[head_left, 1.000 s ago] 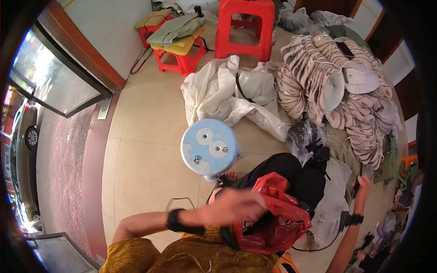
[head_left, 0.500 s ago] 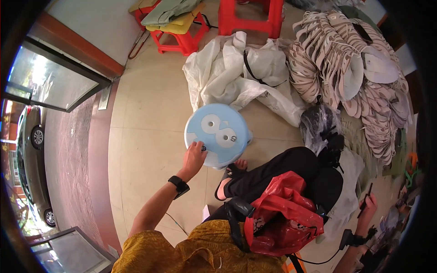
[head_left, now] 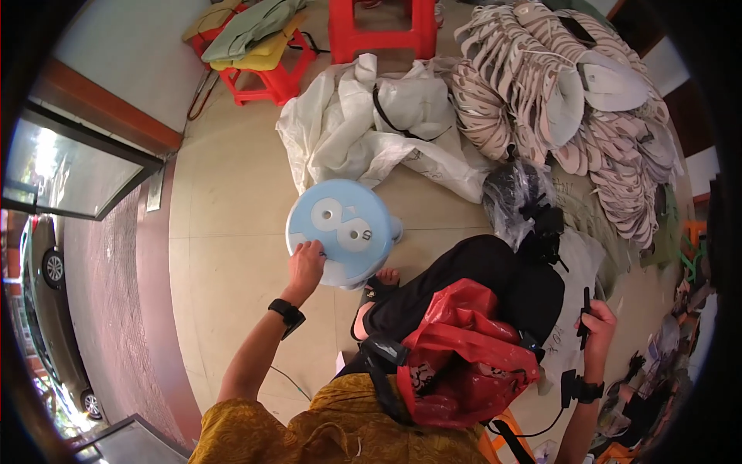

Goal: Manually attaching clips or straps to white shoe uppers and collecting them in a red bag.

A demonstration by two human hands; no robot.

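Head view, looking down on a seated person's lap and a tiled floor (head_left: 224,193). Left of centre, a round blue-and-white stool (head_left: 352,267) stands on the tiles, its seat marked with two pale discs. Left hand (head_left: 307,265): above the near-left part of the seat, fingertips drawn together at a small dark piece (head_left: 322,254); whether the piece is gripped cannot be told. A second small piece (head_left: 366,234) lies on the right-hand disc. Right hand (head_left: 599,321): at the right of the frame, well apart from the stool, fingers closed around a slim black tool (head_left: 585,319) held nearly upright. A black band encircles each wrist. On the lap, lower centre, rests a crumpled red plastic bag (head_left: 464,344), its mouth open. Upper centre: a rumpled white sack (head_left: 421,108) on the floor, with a tall red stool (head_left: 382,39) behind it. Upper right: heaped bundles of pale, sole-shaped pieces (head_left: 533,93). Upper left: a low red stool (head_left: 282,77) bearing folded cloth. Far left: a parked car (head_left: 54,301) outside.
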